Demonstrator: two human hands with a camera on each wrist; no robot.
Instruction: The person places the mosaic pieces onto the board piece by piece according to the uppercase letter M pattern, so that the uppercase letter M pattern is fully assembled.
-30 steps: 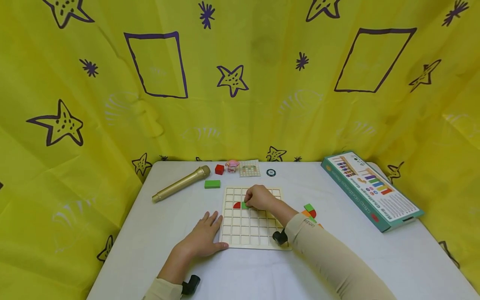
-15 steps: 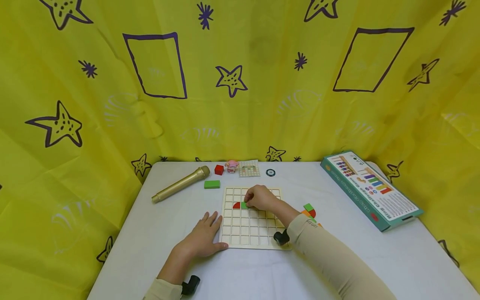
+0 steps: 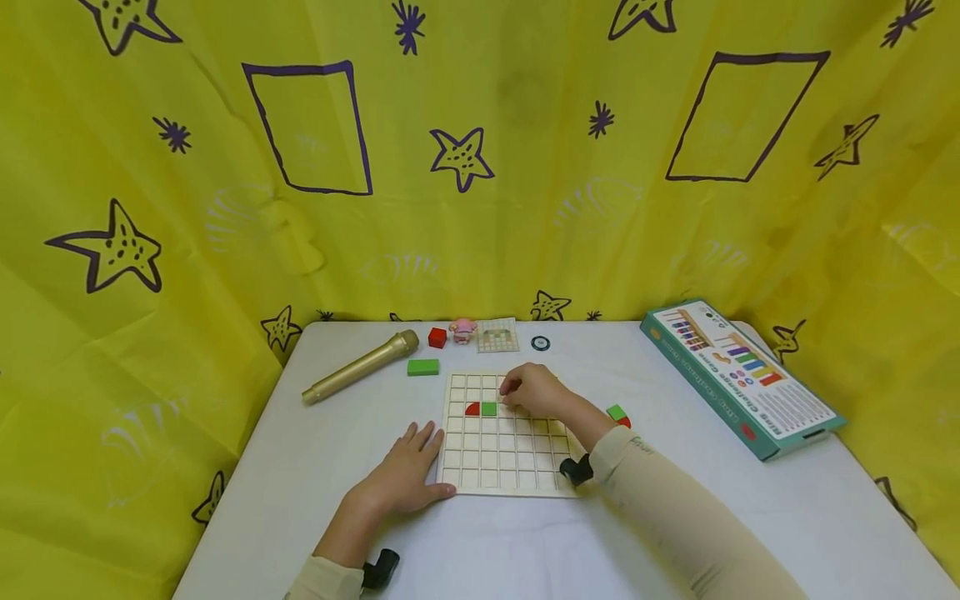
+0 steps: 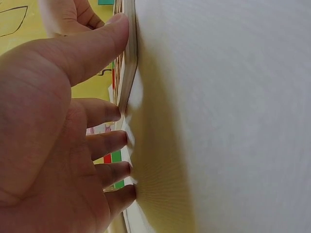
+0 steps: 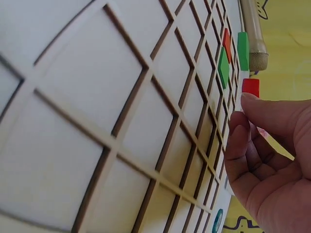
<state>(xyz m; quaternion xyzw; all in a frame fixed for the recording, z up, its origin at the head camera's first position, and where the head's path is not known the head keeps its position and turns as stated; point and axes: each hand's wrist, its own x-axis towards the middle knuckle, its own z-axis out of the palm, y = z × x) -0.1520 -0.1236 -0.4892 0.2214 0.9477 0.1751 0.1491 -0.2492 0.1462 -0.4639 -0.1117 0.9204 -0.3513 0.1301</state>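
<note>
A cream grid board [image 3: 480, 461] lies on the table, with a red quarter-round tile [image 3: 472, 409] and a green square tile [image 3: 489, 409] side by side in its cells. My right hand [image 3: 536, 392] hovers over the board just right of the green tile. In the right wrist view, its fingers [image 5: 238, 145] are loosely bent, thumb and index tips a little apart, with nothing visible between them. My left hand [image 3: 408, 471] lies spread at the board's left edge, with its thumb [image 4: 114, 36] against the board's side.
Loose tiles [image 3: 617, 412] lie right of the board, partly behind the right sleeve. Behind it are a green block [image 3: 423, 367], red cube [image 3: 437, 337], pink figurine [image 3: 462, 330], pattern card [image 3: 498, 336] and round token [image 3: 540, 342]. A gold microphone [image 3: 360, 367] and game box [image 3: 738, 379] flank these.
My right hand has let go of the green tile and moved slightly right, leaving the tile in its cell. The left hand has stayed in place.
</note>
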